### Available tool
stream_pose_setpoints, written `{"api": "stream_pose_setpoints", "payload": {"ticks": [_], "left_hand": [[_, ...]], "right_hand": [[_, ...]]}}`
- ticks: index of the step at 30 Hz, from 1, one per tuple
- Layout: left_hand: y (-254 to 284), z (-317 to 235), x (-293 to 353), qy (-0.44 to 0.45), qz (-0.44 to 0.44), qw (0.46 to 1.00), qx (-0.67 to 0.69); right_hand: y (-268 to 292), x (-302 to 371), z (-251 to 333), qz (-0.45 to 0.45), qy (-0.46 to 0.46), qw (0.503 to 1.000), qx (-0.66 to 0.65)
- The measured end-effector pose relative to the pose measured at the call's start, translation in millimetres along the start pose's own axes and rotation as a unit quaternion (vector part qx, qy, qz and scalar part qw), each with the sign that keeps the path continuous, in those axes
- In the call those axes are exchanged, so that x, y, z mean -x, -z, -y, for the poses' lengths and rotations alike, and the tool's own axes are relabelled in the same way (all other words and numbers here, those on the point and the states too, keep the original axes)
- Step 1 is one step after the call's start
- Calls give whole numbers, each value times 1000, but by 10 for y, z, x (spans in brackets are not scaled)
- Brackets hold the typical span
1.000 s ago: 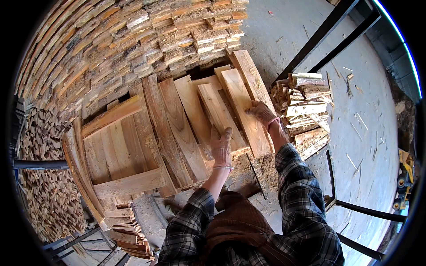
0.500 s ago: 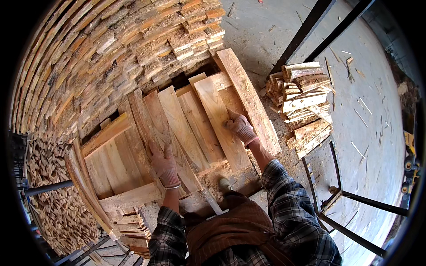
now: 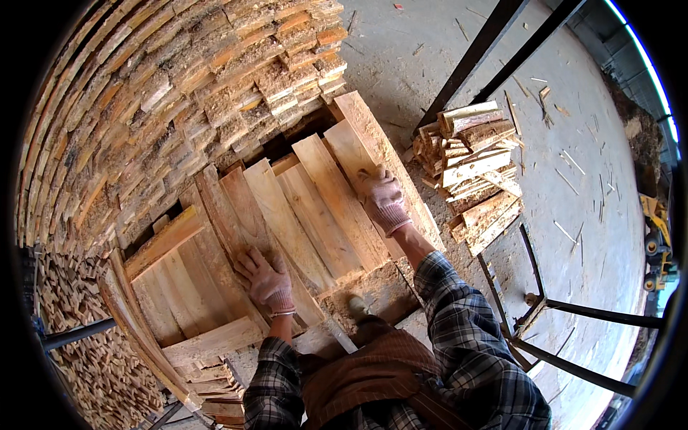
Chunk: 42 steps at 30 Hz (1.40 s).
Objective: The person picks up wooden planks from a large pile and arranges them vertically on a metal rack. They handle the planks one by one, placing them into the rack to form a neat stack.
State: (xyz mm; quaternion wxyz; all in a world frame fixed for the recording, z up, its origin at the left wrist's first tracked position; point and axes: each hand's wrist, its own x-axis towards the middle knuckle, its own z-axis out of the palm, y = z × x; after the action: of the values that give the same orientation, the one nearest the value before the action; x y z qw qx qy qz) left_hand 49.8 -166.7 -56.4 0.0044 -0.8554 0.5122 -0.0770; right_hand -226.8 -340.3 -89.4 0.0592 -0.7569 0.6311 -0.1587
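The left hand [image 3: 266, 279], in a pinkish knit glove, lies flat with fingers spread on the brown-grained boards [image 3: 249, 211], grasping nothing; the right hand [image 3: 385, 199], gloved alike, rests with bent fingers over the right-hand board [image 3: 346, 147], and whether it grips is hidden. Between the 2 hands, paler boards [image 3: 326, 222] lie side by side. Just right of the right hand runs a sawdust-dusted outer board [image 3: 374, 140]; left of the left hand, a crosswise board [image 3: 211, 341] overlaps others. Nearer the body than both hands are a shoe [image 3: 358, 308] and a brown apron [image 3: 362, 373]. Right of the right hand sits a bundle of offcuts [image 3: 476, 161], with 2 dark posts [image 3: 466, 68] behind it. Beyond both hands, a timber stack [image 3: 193, 86] blocks the far side. Well left of the left hand is a block heap [image 3: 93, 294]; far right of the right, a yellow vehicle [image 3: 656, 222]
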Motion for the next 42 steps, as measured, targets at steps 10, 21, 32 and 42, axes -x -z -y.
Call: {"api": "stream_pose_setpoints", "payload": {"ticks": [10, 21, 32, 42], "left_hand": [[3, 55, -6, -21, -14, 999, -30], [-39, 27, -20, 9, 12, 999, -32], [172, 228, -56, 4, 45, 990, 130], [898, 3808, 1129, 318, -140, 919, 187]], "right_hand": [[391, 0, -776, 58, -100, 970, -212], [513, -152, -660, 93, -136, 907, -387], [-85, -152, -1321, -78, 139, 986, 55], [175, 701, 3220, 367, 190, 817, -402]]}}
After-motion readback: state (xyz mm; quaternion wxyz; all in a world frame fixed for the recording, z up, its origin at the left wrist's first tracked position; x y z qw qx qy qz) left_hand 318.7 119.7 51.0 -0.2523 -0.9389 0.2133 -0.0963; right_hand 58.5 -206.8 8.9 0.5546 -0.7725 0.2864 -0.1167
